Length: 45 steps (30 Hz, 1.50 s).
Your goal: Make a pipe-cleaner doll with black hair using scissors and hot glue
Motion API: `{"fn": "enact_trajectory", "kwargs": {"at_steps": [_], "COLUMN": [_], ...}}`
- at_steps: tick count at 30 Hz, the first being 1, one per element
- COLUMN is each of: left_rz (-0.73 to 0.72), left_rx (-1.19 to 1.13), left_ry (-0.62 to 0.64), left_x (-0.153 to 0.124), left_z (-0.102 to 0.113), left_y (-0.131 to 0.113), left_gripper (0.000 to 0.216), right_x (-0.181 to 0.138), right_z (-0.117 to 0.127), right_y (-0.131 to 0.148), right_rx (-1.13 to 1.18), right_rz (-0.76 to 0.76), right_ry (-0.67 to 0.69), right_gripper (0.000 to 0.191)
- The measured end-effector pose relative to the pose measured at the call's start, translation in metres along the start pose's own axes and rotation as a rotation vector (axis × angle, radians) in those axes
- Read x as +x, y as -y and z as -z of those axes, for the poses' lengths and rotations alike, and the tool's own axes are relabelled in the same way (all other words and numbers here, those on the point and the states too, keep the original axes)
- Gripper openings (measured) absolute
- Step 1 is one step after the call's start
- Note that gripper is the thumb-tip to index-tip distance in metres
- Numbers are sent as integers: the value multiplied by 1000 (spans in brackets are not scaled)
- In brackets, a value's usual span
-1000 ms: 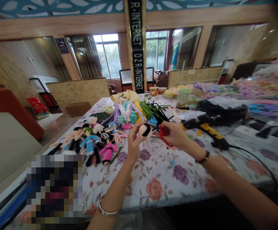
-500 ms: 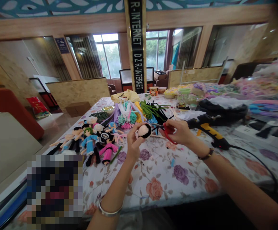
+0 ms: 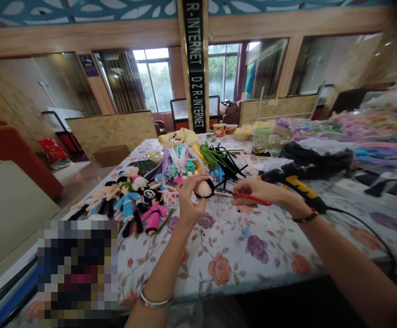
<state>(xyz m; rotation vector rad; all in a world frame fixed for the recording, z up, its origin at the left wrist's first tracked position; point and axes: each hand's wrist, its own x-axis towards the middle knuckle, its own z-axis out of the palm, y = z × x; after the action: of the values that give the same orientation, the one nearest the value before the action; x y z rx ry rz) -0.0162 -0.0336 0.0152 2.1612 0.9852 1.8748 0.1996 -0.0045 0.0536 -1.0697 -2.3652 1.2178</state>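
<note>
My left hand is closed around a small doll head, a pale fuzzy ball edged with black chenille, held up above the table. To its right, my right hand grips red-handled scissors; their blades point left toward the head and are partly hidden, so whether they touch it I cannot tell. Several finished chenille dolls lie left of my hands, among them one in blue with green hair and one in pink. Behind the head rise bundles of coloured chenille stems.
A black and yellow glue gun rests right of my right hand, its cable running over the flowered tablecloth. A black bag, a white power strip and piled pastel stems occupy the right side.
The scissors have turned in my right hand, their red handles now lying nearly level and pointing right. My right hand has shifted slightly down; the head has moved slightly left.
</note>
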Motion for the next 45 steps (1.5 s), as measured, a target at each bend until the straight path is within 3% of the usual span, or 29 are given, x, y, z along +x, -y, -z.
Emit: {"fn": "enact_trajectory", "kwargs": {"at_steps": [18,39,45], "left_rz": [10,83,94], "left_rx": [5,-173,-114], "left_ry": [26,49,55], "left_x": [0,-2,-2], "left_z": [1,-1,-1], "left_y": [-1,5,7], "left_gripper": [47,48,47], "right_x": [3,3,3], "right_z": [-5,-3,-3], "right_y": [-1,-3,-4], "right_rx": [70,52,59], "right_rz": [-18,14,14], "right_ry": [38,72,58], "right_gripper": [37,37,37]}}
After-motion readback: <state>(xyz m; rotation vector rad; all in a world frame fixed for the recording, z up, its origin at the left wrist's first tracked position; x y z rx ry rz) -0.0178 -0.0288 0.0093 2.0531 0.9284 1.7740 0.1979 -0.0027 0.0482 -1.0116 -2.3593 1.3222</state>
